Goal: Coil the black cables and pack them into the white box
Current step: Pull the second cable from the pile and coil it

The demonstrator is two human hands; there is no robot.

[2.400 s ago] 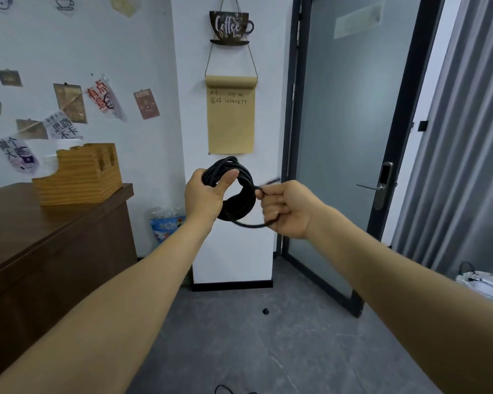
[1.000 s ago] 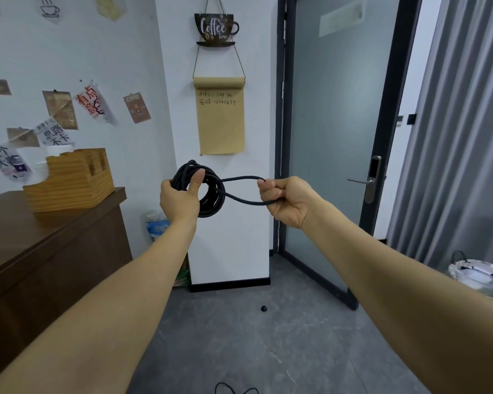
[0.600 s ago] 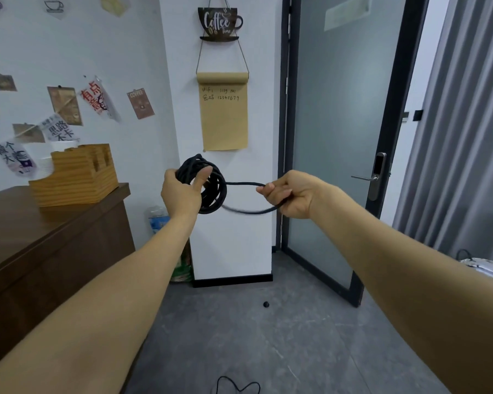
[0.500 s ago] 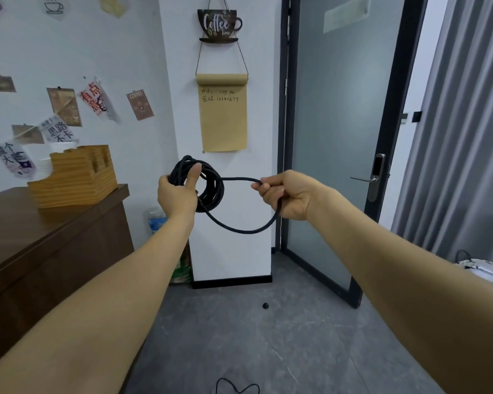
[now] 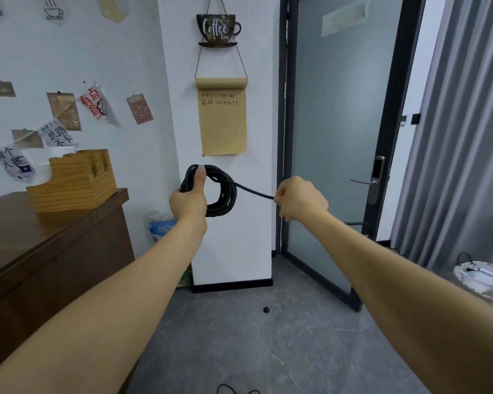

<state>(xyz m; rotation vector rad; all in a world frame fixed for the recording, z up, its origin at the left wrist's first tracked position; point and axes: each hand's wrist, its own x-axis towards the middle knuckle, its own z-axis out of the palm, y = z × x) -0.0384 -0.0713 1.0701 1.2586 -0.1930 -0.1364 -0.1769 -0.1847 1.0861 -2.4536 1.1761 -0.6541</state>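
A black cable [image 5: 225, 194] is wound into a round coil held up at chest height in front of the white pillar. My left hand [image 5: 189, 199] grips the coil's left side, thumb pressed up along the loops. A straight free length runs from the coil's top right to my right hand [image 5: 299, 199], which pinches its end in a closed fist. Another bit of black cable [image 5: 238, 390] lies on the floor at the bottom edge. No white box is in view.
A brown wooden counter [image 5: 54, 240] stands at the left with a wooden organiser [image 5: 74, 180] on it. A glass door [image 5: 333, 137] and grey curtains [image 5: 461, 132] fill the right. A white basket [image 5: 487, 280] sits at the right edge. Grey floor lies below.
The slack loop hanging between my hands half a second ago is gone; the free length now runs taut and straight from the coil to my right hand.
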